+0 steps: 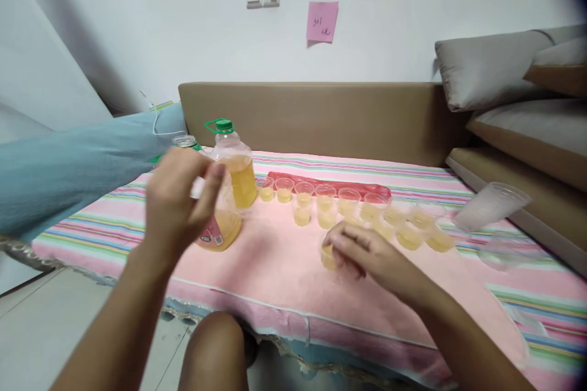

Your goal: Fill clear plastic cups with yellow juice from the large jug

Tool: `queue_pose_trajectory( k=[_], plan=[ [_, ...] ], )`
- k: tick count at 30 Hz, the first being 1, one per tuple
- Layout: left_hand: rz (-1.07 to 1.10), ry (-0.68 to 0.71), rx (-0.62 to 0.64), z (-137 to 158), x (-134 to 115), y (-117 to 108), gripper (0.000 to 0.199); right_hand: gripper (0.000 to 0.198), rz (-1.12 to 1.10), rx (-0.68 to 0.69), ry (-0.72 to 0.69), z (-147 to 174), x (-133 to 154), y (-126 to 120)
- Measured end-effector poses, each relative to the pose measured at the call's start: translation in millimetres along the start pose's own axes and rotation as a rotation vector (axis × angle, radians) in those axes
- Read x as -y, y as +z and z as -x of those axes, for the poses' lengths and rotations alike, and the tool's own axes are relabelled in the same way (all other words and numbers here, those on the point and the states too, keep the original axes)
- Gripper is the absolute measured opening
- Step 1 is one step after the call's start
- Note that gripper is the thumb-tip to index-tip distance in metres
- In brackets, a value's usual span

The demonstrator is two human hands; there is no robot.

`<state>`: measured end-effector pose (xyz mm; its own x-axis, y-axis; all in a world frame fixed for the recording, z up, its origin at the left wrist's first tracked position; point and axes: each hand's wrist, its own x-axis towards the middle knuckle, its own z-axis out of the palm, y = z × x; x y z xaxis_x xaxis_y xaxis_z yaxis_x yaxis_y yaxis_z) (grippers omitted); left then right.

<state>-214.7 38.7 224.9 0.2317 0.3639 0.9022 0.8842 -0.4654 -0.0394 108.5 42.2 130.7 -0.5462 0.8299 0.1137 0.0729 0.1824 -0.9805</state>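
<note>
My right hand (360, 250) pinches a small clear plastic cup (328, 258) of yellow liquid, low over the pink cloth. Closer to the camera, my left hand (183, 192) is raised and slightly blurred. Its fingers are curled, the thumb lies near the index finger, and whatever they hold is hidden. Behind that hand stands an uncapped plastic jug (227, 229), partly filled with yellow liquid; I cannot tell whether the hand touches it. A second jug (243, 180) with a green cap stands behind. Several more cups (301, 215) of yellow liquid stand in rows to the right.
A red plastic wrapper (330, 186) lies behind the cups. Stacked clear cups (493, 206) lie tilted at the right, near grey and brown cushions (495, 67). A blue bolster (92, 153) borders the left. My knee (215, 348) is below the bed's front edge.
</note>
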Motion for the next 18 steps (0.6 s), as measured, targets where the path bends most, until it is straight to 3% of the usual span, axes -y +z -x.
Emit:
queue_pose_trajectory(
  k=[1,4,5,9,13,18],
  plan=[
    [0.138,-0.010,0.083,1,-16,10,0.033,0.054,0.060,-0.104,-0.048,-4,0,-12],
    [0.280,-0.058,0.232,15,-51,51,0.034,0.051,0.130,-0.346,-0.121,-8,-16,-35],
    [0.394,-0.165,0.292,23,-57,66,0.033,0.049,0.130,-0.399,-0.123,-6,-24,-39],
    [0.478,-0.328,0.378,57,-58,113,0.026,0.044,0.238,-0.531,-0.094,9,-57,-48],
    [0.476,-0.476,0.371,77,-59,126,0.026,0.038,0.433,-0.551,-0.102,16,-71,-45],
    [0.629,-0.749,0.268,80,-72,137,0.025,0.047,0.536,-0.542,-0.116,11,-65,-28]
  ],
)
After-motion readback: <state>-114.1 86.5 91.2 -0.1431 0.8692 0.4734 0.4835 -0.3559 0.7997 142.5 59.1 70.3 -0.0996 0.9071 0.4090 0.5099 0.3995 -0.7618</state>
